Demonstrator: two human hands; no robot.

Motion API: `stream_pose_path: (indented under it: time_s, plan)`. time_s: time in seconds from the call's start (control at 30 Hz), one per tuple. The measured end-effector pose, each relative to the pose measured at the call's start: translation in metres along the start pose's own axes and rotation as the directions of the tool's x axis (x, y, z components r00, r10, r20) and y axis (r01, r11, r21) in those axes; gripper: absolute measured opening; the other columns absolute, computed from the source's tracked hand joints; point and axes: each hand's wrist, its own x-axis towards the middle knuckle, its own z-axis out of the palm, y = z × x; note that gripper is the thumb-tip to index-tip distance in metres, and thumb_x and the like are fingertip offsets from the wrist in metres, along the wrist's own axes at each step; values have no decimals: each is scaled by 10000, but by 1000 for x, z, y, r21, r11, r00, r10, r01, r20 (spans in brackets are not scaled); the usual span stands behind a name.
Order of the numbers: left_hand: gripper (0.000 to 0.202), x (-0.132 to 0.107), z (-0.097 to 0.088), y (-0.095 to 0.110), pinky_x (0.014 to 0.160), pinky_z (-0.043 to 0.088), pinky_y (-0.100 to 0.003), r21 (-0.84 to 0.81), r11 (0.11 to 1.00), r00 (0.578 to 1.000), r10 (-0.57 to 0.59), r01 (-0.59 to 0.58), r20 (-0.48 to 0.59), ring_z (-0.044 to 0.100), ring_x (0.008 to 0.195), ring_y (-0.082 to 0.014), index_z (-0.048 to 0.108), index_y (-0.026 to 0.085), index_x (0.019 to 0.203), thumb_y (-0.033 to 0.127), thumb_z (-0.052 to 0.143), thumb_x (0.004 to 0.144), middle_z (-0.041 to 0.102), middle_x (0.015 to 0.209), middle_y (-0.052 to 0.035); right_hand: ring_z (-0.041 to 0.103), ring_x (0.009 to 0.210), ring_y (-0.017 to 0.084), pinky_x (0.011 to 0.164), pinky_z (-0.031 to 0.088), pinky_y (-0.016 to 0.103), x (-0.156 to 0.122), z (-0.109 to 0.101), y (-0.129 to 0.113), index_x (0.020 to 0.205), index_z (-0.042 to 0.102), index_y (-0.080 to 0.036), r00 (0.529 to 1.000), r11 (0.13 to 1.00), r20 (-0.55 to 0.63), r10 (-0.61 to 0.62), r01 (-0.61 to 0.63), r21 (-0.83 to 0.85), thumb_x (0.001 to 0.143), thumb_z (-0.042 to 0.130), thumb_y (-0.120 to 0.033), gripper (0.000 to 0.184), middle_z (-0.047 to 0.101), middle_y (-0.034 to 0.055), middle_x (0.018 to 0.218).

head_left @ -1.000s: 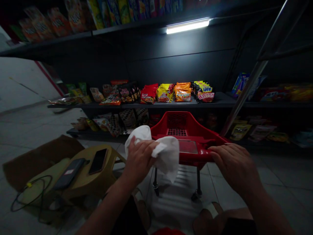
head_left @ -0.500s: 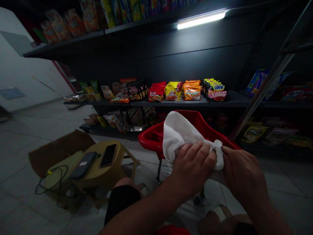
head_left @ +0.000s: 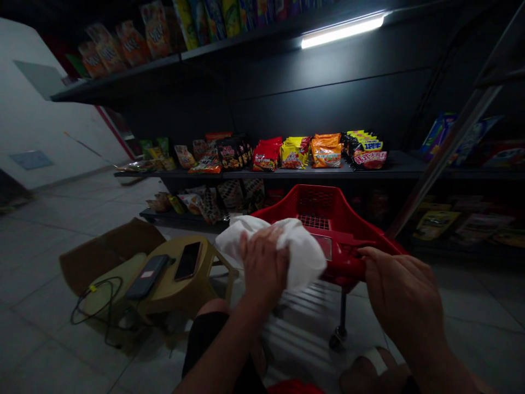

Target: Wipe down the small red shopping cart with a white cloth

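My left hand (head_left: 262, 261) is closed around a crumpled white cloth (head_left: 293, 249), pressing it against the near left side of a small red plastic shopping cart (head_left: 318, 210). The cart stands on thin black legs with casters. My right hand (head_left: 400, 295) grips the cart's red handle (head_left: 348, 262), its fingers curled over the near edge. Part of the handle is hidden behind the cloth and my right hand.
Dark shelves (head_left: 287, 174) with snack bags (head_left: 295, 153) stand ahead. To the left, a tan plastic stool (head_left: 172, 290) holds a phone (head_left: 187, 261) and a dark device (head_left: 147, 276), beside a cardboard sheet (head_left: 110, 251) and a black cable (head_left: 96, 301). A metal pole (head_left: 443, 164) slants at right.
My right hand has let go of the cloth and returned to the cart's handle. The cloth has moved left in my left hand, and the cart now sits squarely ahead.
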Motion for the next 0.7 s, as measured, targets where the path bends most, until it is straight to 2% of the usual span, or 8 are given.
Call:
stream_pose_path:
  time_s: [0.07, 0.13, 0.23, 0.33, 0.43, 0.57, 0.63, 0.7]
  plan:
    - [377, -1, 10, 40, 1200, 169, -497, -38, 976, 977, 215, -215, -7, 443, 1344, -231, 545, 219, 1314, 369, 422, 991, 588, 1382, -64, 638, 739, 204, 872, 423, 393, 0, 0, 1, 1058, 648, -143, 1000, 1000, -1, -7, 7, -10, 971, 478, -217, 205, 721, 79, 866]
    - [372, 2, 16, 70, 1194, 206, -440, -27, 932, 931, 362, -361, 41, 428, 1360, -202, 552, 225, 1324, 337, 430, 991, 559, 1427, -22, 644, 759, 208, 880, 429, 395, -3, 0, 6, 1074, 641, -128, 1000, 1000, -11, -28, 27, -14, 969, 457, -191, 221, 722, 98, 909]
    - [382, 12, 12, 81, 1165, 281, -390, -16, 869, 861, 493, -495, 129, 433, 1359, -188, 562, 208, 1327, 325, 393, 1004, 539, 1450, -14, 650, 821, 227, 887, 438, 399, -7, -1, 18, 1107, 627, -120, 997, 997, -4, -75, 75, 0, 969, 437, -197, 247, 712, 118, 940]
    - [408, 20, 0, 53, 1141, 315, -410, -17, 847, 830, 524, -531, 193, 430, 1368, -211, 502, 259, 1393, 335, 415, 1002, 504, 1485, -8, 648, 861, 235, 887, 439, 392, -10, -2, 28, 1117, 620, -139, 993, 993, 20, -117, 116, 32, 974, 445, -245, 250, 704, 111, 944]
    - [429, 16, -11, 3, 1129, 328, -433, -16, 884, 869, 462, -467, 174, 437, 1360, -252, 521, 229, 1359, 409, 487, 971, 545, 1443, -63, 648, 860, 225, 909, 423, 390, -12, -2, 30, 1097, 623, -174, 993, 992, 19, -120, 119, 44, 979, 455, -254, 221, 705, 82, 931]
    - [321, 10, -21, -67, 1156, 304, -489, -26, 937, 934, 349, -348, 79, 516, 1270, -232, 538, 197, 1275, 287, 451, 980, 633, 1275, -112, 644, 825, 216, 914, 406, 401, -10, 1, 26, 1056, 619, -189, 991, 989, 9, -137, 136, 51, 988, 455, -251, 189, 705, 64, 889]
    - [277, 17, -23, -97, 1161, 300, -513, -112, 955, 953, 286, -275, 101, 565, 1195, -233, 588, 193, 1178, 300, 429, 978, 670, 1170, -104, 643, 813, 213, 906, 405, 402, -9, 2, 26, 1044, 615, -184, 988, 986, -8, -154, 154, 55, 985, 469, -238, 167, 710, 61, 881]
    - [305, 32, -20, -122, 1141, 337, -511, -295, 944, 955, 212, -146, 206, 606, 1117, -237, 632, 185, 1082, 339, 389, 982, 695, 1079, -105, 644, 804, 211, 894, 407, 401, -8, 3, 27, 1025, 615, -181, 986, 985, -27, -165, 166, 55, 980, 479, -218, 148, 712, 59, 869]
